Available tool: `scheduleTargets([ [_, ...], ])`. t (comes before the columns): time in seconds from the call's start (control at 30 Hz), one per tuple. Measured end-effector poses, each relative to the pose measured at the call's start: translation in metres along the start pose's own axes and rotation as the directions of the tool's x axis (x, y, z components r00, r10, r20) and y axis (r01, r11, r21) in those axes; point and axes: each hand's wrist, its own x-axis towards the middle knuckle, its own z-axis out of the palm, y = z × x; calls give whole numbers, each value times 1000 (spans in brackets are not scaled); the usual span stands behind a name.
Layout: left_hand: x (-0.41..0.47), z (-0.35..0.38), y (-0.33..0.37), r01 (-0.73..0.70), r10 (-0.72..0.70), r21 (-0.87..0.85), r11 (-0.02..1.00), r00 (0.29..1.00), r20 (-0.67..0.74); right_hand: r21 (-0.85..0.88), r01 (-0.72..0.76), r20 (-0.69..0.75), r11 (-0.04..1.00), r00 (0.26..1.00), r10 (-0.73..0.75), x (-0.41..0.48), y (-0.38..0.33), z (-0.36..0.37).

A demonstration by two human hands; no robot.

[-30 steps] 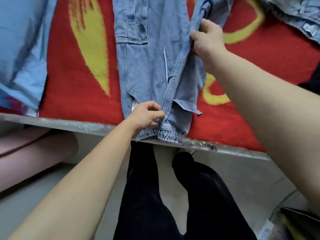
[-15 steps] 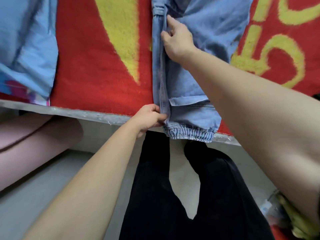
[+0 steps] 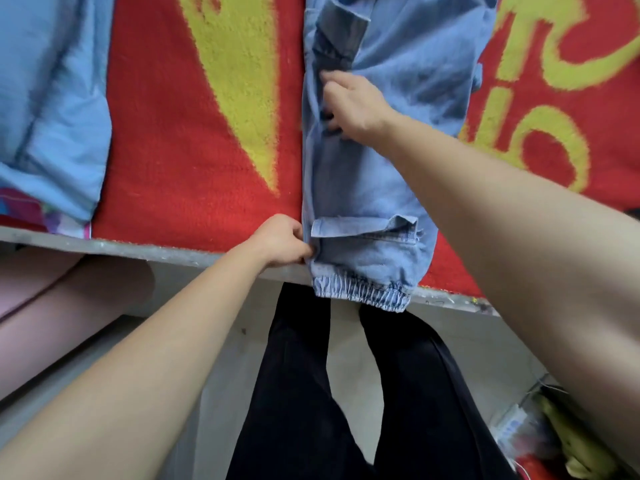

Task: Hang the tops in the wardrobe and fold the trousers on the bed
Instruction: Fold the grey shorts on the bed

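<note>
Light blue denim trousers (image 3: 374,188) lie lengthwise on the bed's red and yellow blanket (image 3: 194,140), their legs stacked one on the other. The elastic cuffs (image 3: 360,292) hang over the bed's near edge. My left hand (image 3: 280,240) pinches the left edge of the trousers just above the cuffs. Higher up the leg, my right hand (image 3: 353,105) lies on the denim near the left fold, fingers curled into the cloth. A cargo pocket flap (image 3: 363,228) shows near the cuffs.
A light blue garment (image 3: 52,98) lies on the bed at the left. The grey bed edge (image 3: 138,245) runs across the view. My legs in black trousers (image 3: 346,393) stand below it. Bags and clutter (image 3: 554,438) sit on the floor at bottom right.
The right hand brought the upper trouser leg over onto the other, so the legs now lie stacked. It then slid up along the left fold. The left hand kept its pinch near the cuffs.
</note>
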Motion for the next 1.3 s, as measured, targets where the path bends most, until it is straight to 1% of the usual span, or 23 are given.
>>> scheduleTargets([
  [0.03,0,-8,7,-2,4,135,991,1000,-17,-8,-11,-54,1000,999,11,-1,1,-9],
  [0.07,1,-16,16,2,16,212,977,996,-82,-30,-20,-118,999,993,17,0,5,-18],
  [0.1,2,-25,26,-3,47,232,973,982,-182,-37,-33,-174,999,984,26,2,9,-27],
  [0.13,4,-35,39,-27,90,205,978,949,-302,-18,-42,-208,999,977,37,4,12,-36],
  [0.17,7,-46,53,-75,136,158,985,898,-418,5,-60,-225,998,973,59,7,14,-45],
  [0.23,13,-70,85,-205,217,87,975,791,-572,24,-89,-247,996,965,93,13,13,-64],
  [0.3,19,-92,116,-293,290,99,951,729,-621,15,-96,-269,995,958,97,18,11,-82],
  [0.37,24,-111,143,-325,361,174,929,701,-616,25,-102,-324,994,940,105,25,9,-98],
  [0.47,32,-131,175,-333,457,313,889,652,-604,200,-131,-412,971,888,205,39,7,-120],
  [0.53,42,-140,194,-320,530,430,844,615,-583,302,-125,-466,945,846,260,53,7,-136],
  [0.57,49,-143,204,-297,552,483,823,615,-563,347,-112,-497,931,820,284,61,9,-144],
  [0.6,57,-147,213,-267,561,530,805,632,-534,387,-92,-531,917,791,304,70,11,-152],
  [0.67,77,-153,229,-214,545,588,780,693,-472,433,-51,-591,900,737,327,87,15,-170],
  [0.77,106,-158,243,-175,446,539,824,787,-427,486,-48,-637,873,664,391,115,21,-202],
  [0.83,118,-156,244,-125,406,560,819,816,-412,594,-11,-621,804,629,467,129,25,-223],
  [0.93,126,-157,242,-92,379,580,809,836,-396,768,35,-498,640,661,561,143,29,-248],
  [0.97,127,-158,241,-87,367,575,814,843,-392,816,78,-469,572,669,577,145,30,-255],
  [1.03,127,-160,241,-79,352,575,814,855,-382,877,181,-435,445,694,574,150,30,-270],
  [1.1,127,-160,241,-78,346,574,815,860,-375,903,240,-407,355,739,537,153,25,-284],
  [1.13,127,-161,240,-78,341,567,820,862,-375,910,243,-393,336,765,510,156,22,-291],
  [1.2,128,-161,240,-76,328,549,832,866,-378,916,218,-359,336,818,450,165,17,-303],
  [1.27,128,-163,240,-73,317,539,839,871,-375,911,178,-329,372,857,397,173,8,-309],
  [1.3,128,-163,240,-74,317,537,840,872,-374,900,167,-332,403,862,383,178,4,-310],
])
